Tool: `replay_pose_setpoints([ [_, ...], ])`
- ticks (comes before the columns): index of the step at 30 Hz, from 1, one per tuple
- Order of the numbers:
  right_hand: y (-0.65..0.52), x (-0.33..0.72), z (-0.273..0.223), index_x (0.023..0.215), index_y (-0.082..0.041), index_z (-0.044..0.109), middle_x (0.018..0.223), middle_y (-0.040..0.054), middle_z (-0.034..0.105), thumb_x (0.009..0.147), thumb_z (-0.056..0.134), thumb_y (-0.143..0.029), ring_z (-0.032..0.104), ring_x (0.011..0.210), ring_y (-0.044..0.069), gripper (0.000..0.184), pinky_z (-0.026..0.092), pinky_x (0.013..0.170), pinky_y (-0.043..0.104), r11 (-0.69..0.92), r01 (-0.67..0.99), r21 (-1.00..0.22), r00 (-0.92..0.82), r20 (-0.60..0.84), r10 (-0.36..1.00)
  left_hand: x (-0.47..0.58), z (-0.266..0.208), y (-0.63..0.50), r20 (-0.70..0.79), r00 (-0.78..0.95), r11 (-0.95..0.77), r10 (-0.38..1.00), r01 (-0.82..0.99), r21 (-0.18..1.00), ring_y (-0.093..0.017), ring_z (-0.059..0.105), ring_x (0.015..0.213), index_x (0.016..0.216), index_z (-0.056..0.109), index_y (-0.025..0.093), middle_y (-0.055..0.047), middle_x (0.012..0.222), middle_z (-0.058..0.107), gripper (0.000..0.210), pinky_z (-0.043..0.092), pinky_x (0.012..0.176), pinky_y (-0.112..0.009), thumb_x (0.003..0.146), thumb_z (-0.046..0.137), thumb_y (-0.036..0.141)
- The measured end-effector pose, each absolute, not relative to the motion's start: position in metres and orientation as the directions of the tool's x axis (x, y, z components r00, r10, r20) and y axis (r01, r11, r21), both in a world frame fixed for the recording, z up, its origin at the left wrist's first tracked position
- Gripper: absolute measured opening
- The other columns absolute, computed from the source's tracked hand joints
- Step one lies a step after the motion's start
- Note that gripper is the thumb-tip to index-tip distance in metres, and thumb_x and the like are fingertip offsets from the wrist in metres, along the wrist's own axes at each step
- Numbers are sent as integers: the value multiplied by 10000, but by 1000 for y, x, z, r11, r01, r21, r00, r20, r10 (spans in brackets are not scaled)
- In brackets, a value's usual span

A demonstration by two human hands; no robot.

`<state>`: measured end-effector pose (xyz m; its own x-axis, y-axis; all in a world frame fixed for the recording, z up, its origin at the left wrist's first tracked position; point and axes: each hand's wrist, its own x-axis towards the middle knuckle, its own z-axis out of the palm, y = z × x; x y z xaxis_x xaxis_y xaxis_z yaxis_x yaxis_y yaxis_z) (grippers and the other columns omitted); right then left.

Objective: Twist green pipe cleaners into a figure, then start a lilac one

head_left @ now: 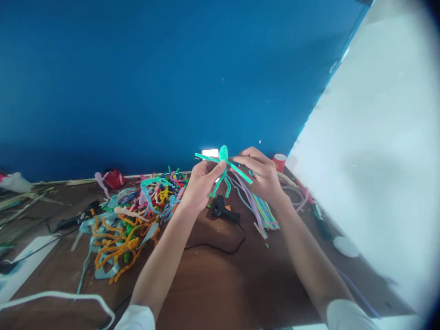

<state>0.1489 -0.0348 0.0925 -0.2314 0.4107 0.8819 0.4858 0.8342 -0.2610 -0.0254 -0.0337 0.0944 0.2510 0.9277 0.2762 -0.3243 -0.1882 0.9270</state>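
Note:
A turquoise pipe-cleaner figure point(223, 153) is held up above the table, with a coiled body, straight strands sticking out to both sides and bent strands hanging below. My left hand point(202, 183) pinches it at the middle between thumb and fingers. From the other side my right hand point(261, 172) meets the figure, its fingers bent and closed at the base of the right-hand strand; that strand partly covers the thumb. Below the hands a black glue gun point(223, 210) lies on the table, its cord running toward the left.
Tangled pipe-cleaner pieces point(127, 245) heap up at the left. A bundle of straight pipe cleaners point(261, 208) lies behind my right wrist. A lit phone point(210, 152), a red cup point(279, 161) and a blue wall point(154, 82) stand behind. A white cable point(58, 295) crosses the front left.

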Motion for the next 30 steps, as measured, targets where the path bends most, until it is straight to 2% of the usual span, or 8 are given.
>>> replay_pose_setpoints([
  [4, -42, 136, 93, 709, -197, 575, 742, 13, 525, 932, 567, -310, 491, 706, 146, 250, 373, 649, 302, 726, 458, -514, -52, 800, 598, -23, 92, -32, 466, 201, -444, 862, -145, 884, -125, 603, 743, 912, 687, 159, -30, 831, 669, 218, 483, 681, -242, 847, 697, 367],
  [7, -45, 127, 94, 650, -197, 478, 622, -35, 377, 889, 590, -411, 339, 567, 105, 340, 256, 524, 271, 470, 80, -879, 12, 473, 881, -23, 93, -34, 684, 163, -703, 711, 121, 701, -169, 636, 906, 949, 700, 181, -62, 968, 701, 142, 504, 799, -285, 891, 649, 300],
  [9, -46, 126, 94, 656, -204, 465, 598, -53, 333, 810, 654, -449, 275, 529, 93, 347, 191, 484, 259, 175, -220, -960, -114, 204, 972, -23, 95, -37, 787, 197, -805, 585, 259, 534, -179, 635, 999, 947, 702, 200, -68, 1040, 710, 124, 494, 890, -313, 930, 583, 230],
  [12, -46, 128, 95, 659, -202, 480, 601, -53, 372, 730, 719, -416, 285, 515, 84, 328, 180, 476, 252, -8, -364, -931, -238, 84, 968, -25, 97, -39, 827, 248, -847, 504, 330, 418, -178, 636, 1043, 959, 694, 209, -67, 1076, 712, 168, 483, 929, -319, 953, 528, 183],
  [16, -47, 131, 98, 632, -186, 532, 561, -46, 412, 847, 635, -365, 338, 510, 86, 298, 239, 499, 262, 349, -36, -936, -40, 351, 936, -28, 98, -33, 689, 213, -721, 693, 216, 658, -175, 659, 914, 978, 682, 182, -71, 988, 716, 158, 508, 808, -292, 923, 598, 304],
  [20, -50, 133, 101, 821, -187, 622, 674, -21, 559, 880, 623, -317, 505, 597, 113, 142, 371, 566, 260, 579, 362, -730, 45, 634, 772, -30, 99, -23, 489, 227, -516, 842, 76, 853, -149, 632, 760, 916, 688, 161, -41, 840, 692, 267, 491, 682, -258, 854, 669, 419],
  [26, -49, 143, 104, 1022, -210, 651, 965, 55, 655, 913, 607, -282, 622, 846, 178, 138, 467, 746, 301, 701, 556, -446, -185, 755, 628, -36, 107, -26, 336, 345, -303, 876, -147, 942, -122, 601, 714, 915, 675, 181, -6, 798, 659, 252, 487, 664, -239, 803, 725, 401],
  [30, -48, 151, 102, 1127, -211, 632, 1058, 82, 631, 922, 580, -233, 621, 889, 189, 213, 469, 756, 306, 745, 557, -366, -325, 730, 601, -40, 108, -27, 282, 377, -263, 882, -103, 959, -139, 612, 780, 882, 674, 174, -17, 843, 665, 220, 482, 690, -244, 782, 738, 359],
])
